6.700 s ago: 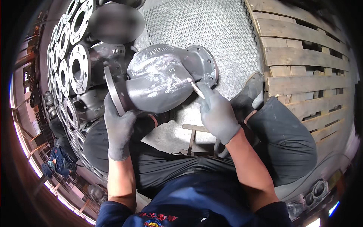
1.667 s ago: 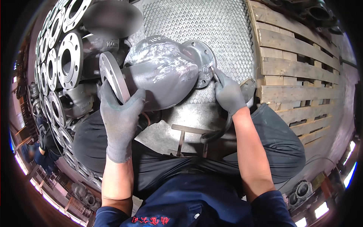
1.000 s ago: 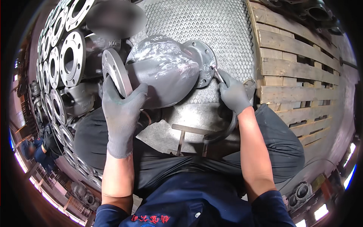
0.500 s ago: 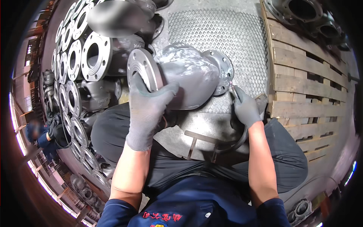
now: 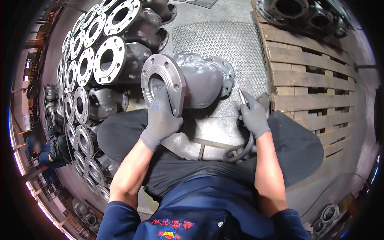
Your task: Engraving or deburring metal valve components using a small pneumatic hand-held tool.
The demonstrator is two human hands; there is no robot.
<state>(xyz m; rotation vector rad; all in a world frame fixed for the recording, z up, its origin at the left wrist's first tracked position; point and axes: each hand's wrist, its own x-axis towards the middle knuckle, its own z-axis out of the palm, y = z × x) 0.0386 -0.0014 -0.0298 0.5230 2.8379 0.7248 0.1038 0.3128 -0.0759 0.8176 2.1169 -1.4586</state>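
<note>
A dark grey flanged valve casting (image 5: pixel 202 84) lies on its side in front of me, its larger flange at the left and a smaller one at the far right. My gloved left hand (image 5: pixel 161 122) grips the rim of the larger flange, fingers inside the bore and thumb outside. In my gloved right hand (image 5: pixel 256 118) is a slim pencil grinder (image 5: pixel 241 97), held like a pen. Its tip points up and away, a little apart from the smaller flange. A dark ribbed hose (image 5: pixel 244 155) hangs in a curve below that hand.
Rows of similar flanged castings (image 5: pixel 109 60) crowd the left side. Beneath the work is a diamond-patterned metal plate (image 5: pixel 244 44). A wooden pallet (image 5: pixel 308 82) lies at the right, with more castings (image 5: pixel 288 7) at its far end. Another person (image 5: pixel 44 154) is at the far left.
The casting has turned so its larger flange faces more toward me, with my left hand now lower on its rim. The grinder has drawn away from the smaller flange. The view has shifted.
</note>
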